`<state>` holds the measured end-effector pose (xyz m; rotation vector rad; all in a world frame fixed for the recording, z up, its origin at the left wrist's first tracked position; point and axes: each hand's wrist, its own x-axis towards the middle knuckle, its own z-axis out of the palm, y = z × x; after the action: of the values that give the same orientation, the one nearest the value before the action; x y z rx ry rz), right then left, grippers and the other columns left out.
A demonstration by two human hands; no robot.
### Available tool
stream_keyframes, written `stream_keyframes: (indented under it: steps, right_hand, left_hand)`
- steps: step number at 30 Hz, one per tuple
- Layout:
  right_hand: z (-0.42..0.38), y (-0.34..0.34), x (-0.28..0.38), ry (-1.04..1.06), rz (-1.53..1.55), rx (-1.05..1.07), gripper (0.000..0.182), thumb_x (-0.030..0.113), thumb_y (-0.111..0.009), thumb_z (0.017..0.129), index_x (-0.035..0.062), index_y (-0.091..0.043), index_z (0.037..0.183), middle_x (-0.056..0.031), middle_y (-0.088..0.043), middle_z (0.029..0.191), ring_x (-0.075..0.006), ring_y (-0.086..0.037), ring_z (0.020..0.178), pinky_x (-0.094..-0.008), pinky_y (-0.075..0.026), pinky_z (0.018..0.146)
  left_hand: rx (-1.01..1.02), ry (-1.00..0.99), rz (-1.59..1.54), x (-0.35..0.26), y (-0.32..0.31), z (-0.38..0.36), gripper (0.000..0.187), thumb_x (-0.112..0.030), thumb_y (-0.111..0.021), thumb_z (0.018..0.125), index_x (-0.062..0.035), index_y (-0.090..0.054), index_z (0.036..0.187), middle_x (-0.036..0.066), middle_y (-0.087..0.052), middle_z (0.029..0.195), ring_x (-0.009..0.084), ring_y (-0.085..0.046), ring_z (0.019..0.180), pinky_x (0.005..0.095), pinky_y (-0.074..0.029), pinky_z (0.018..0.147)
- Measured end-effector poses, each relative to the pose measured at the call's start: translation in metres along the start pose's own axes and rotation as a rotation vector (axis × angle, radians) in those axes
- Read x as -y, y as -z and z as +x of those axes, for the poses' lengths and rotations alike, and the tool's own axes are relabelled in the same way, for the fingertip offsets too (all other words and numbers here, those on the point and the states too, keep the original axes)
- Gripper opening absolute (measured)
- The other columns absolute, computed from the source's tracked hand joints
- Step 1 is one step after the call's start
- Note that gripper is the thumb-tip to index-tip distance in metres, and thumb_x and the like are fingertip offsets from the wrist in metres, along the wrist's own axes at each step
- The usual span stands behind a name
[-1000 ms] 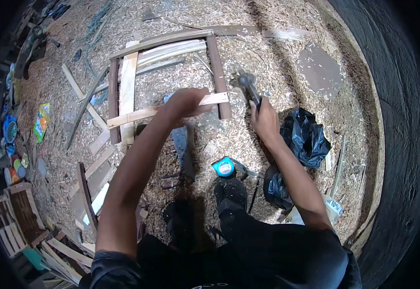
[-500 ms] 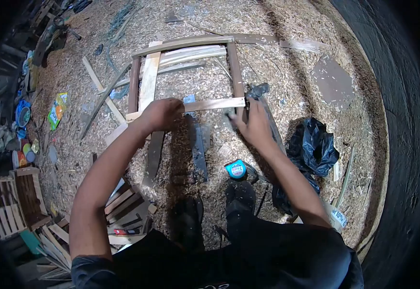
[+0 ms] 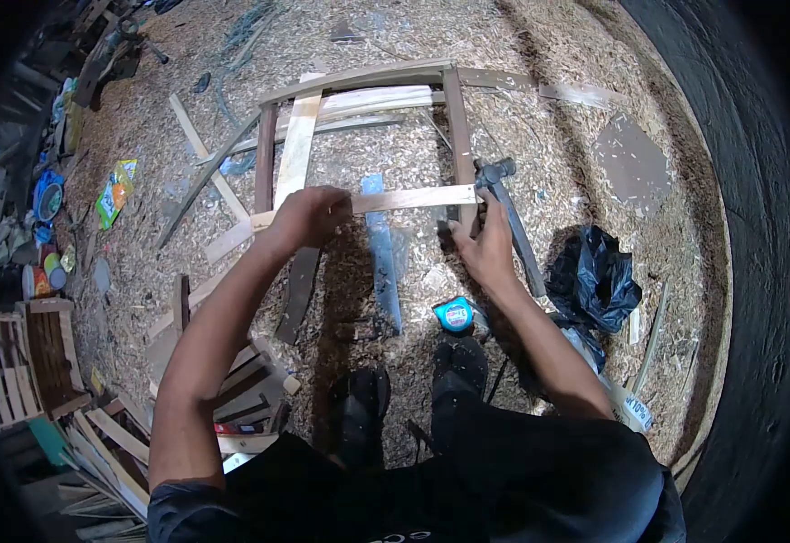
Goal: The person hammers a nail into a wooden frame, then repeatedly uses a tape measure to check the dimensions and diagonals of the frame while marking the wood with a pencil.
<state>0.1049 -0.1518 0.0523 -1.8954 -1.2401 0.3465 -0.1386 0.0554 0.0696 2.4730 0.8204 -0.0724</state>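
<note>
A wooden frame lies on the ground, with brown side posts and a curved rail at the far end. Across its near end runs a pale wooden strip. My left hand is closed around this strip left of its middle, hiding part of it. At the strip's right end, my right hand has its thumb and fingers on either side of the right post's near end. A hammer lies just right of that hand, its head beside the post. Under the strip, a bluish flat saw-like blade points toward me.
A blue tape measure lies near my feet. To the right are a black plastic bag and a brown flat board. Wood offcuts and a slatted crate stand at lower left. Shavings cover the ground.
The view has shifted slightly, so the frame appears a little further right. My right hand's fingers have come in closer around the post's end. My left hand keeps its grip on the strip.
</note>
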Motion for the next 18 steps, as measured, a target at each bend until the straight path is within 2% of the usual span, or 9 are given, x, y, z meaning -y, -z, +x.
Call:
stream_keyframes:
  steps: [3,4,7,10,13,15,16,18]
  right_hand:
    - [-0.005,0.0,-0.005,-0.04,0.008,-0.021,0.061,0.007,-0.071,0.082,-0.0107,-0.041,0.132,-0.0295,-0.052,0.117,-0.0442,-0.053,0.109,-0.0454,-0.043,0.098]
    - [-0.008,-0.001,-0.01,-0.07,0.008,-0.012,0.06,0.007,-0.071,0.082,-0.0106,-0.042,0.131,-0.0292,-0.052,0.116,-0.044,-0.053,0.109,-0.0452,-0.044,0.097]
    - [-0.017,0.002,-0.02,-0.081,-0.011,-0.017,0.058,0.007,-0.073,0.081,-0.0098,-0.045,0.129,-0.0278,-0.054,0.114,-0.0431,-0.055,0.107,-0.045,-0.045,0.095]
    - [-0.027,0.009,-0.025,-0.059,-0.04,-0.007,0.056,0.007,-0.073,0.08,-0.0089,-0.047,0.128,-0.026,-0.055,0.113,-0.0422,-0.056,0.105,-0.0453,-0.046,0.092]
    - [-0.033,0.009,-0.026,-0.096,-0.022,-0.013,0.055,0.007,-0.073,0.08,-0.0098,-0.047,0.127,-0.0256,-0.054,0.113,-0.0417,-0.057,0.102,-0.0442,-0.048,0.09]
    - [-0.031,0.012,-0.016,-0.117,-0.046,0.025,0.057,0.006,-0.072,0.081,-0.0097,-0.046,0.129,-0.0269,-0.053,0.114,-0.0429,-0.055,0.106,-0.0452,-0.046,0.094]
    - [-0.03,0.012,-0.009,-0.046,-0.1,-0.022,0.057,0.007,-0.072,0.082,-0.0093,-0.045,0.129,-0.0274,-0.052,0.114,-0.0433,-0.054,0.107,-0.0458,-0.045,0.095]
    - [-0.029,0.015,0.003,0.091,-0.223,-0.13,0.057,0.009,-0.07,0.084,-0.0085,-0.044,0.131,-0.0284,-0.051,0.114,-0.0442,-0.052,0.11,-0.0471,-0.043,0.096]
  left_hand:
    - [-0.061,-0.119,-0.044,-0.001,-0.004,-0.007,0.026,-0.022,-0.067,0.086,-0.0079,-0.065,0.107,0.017,-0.066,0.097,0.037,-0.066,0.084,0.044,-0.052,0.074]
    - [-0.027,-0.092,0.008,-0.003,-0.004,-0.009,0.032,-0.022,-0.068,0.085,-0.0084,-0.065,0.114,0.016,-0.067,0.103,0.0364,-0.066,0.09,0.0442,-0.053,0.078]
    - [-0.083,-0.299,0.072,0.004,0.008,-0.027,0.036,-0.022,-0.069,0.085,-0.0055,-0.064,0.116,0.017,-0.067,0.107,0.0369,-0.066,0.095,0.0448,-0.053,0.084]
    - [0.054,-0.272,0.313,0.024,0.043,-0.064,0.04,-0.024,-0.07,0.085,-0.0034,-0.062,0.118,0.018,-0.066,0.113,0.0374,-0.064,0.102,0.0449,-0.052,0.09]
    - [0.165,-0.125,0.328,0.05,0.075,-0.113,0.047,-0.027,-0.069,0.085,-0.0002,-0.059,0.122,0.02,-0.063,0.117,0.0363,-0.06,0.11,0.0439,-0.049,0.096]
    - [0.285,0.214,0.213,0.042,0.093,-0.126,0.05,-0.029,-0.07,0.085,0.0007,-0.058,0.123,0.021,-0.061,0.122,0.0369,-0.058,0.115,0.043,-0.047,0.098]
    - [0.348,0.38,0.153,0.039,0.099,-0.132,0.051,-0.03,-0.07,0.085,0.0012,-0.057,0.123,0.022,-0.059,0.124,0.0372,-0.056,0.117,0.0426,-0.047,0.099]
    - [0.135,0.371,0.055,0.057,0.076,-0.141,0.045,-0.022,-0.07,0.085,0.0001,-0.058,0.123,0.022,-0.061,0.118,0.0389,-0.059,0.111,0.0429,-0.047,0.097]
